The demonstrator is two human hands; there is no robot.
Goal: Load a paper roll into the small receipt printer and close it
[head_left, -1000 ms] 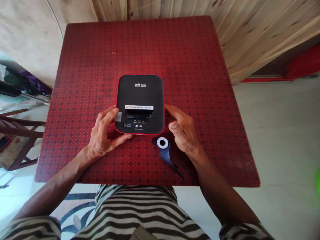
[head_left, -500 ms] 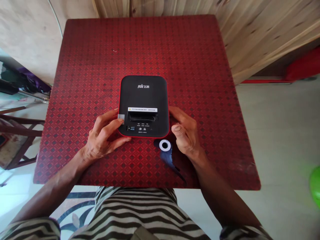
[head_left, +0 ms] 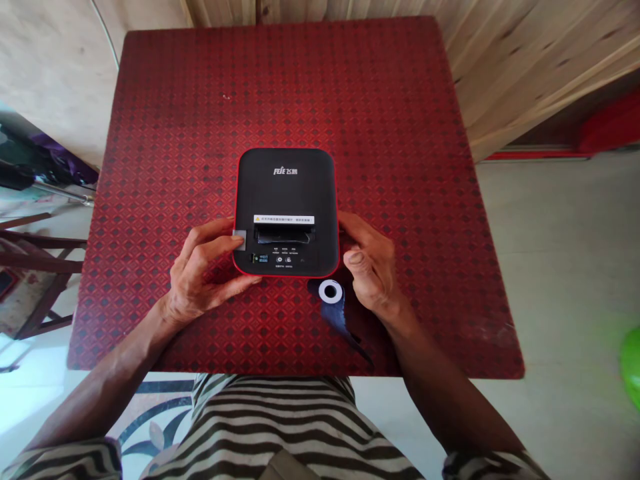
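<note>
A black receipt printer (head_left: 285, 193) with a red rim lies on the red patterned table (head_left: 165, 133). It has a paper slot, a white warning label and small buttons near its front edge. My left hand (head_left: 203, 267) grips its left side, a fingertip on the grey latch (head_left: 239, 240) and the thumb along the front edge. Against the right side rest the fingers of my right hand (head_left: 373, 263), bracing the printer, while that thumb stands off the case. Just in front of the printer is a small paper roll (head_left: 324, 291) with a white core and a dark, loose tail.
A wooden chair (head_left: 37, 267) stands left of the table. Wood-panelled wall (head_left: 525, 60) runs behind and to the right. Something green and round (head_left: 631, 363) sits at the right edge, above pale floor tiles (head_left: 555, 280).
The view has shifted slightly. My left fingertip still rests at the latch, and the printer, paper roll and right hand look nearly the same.
</note>
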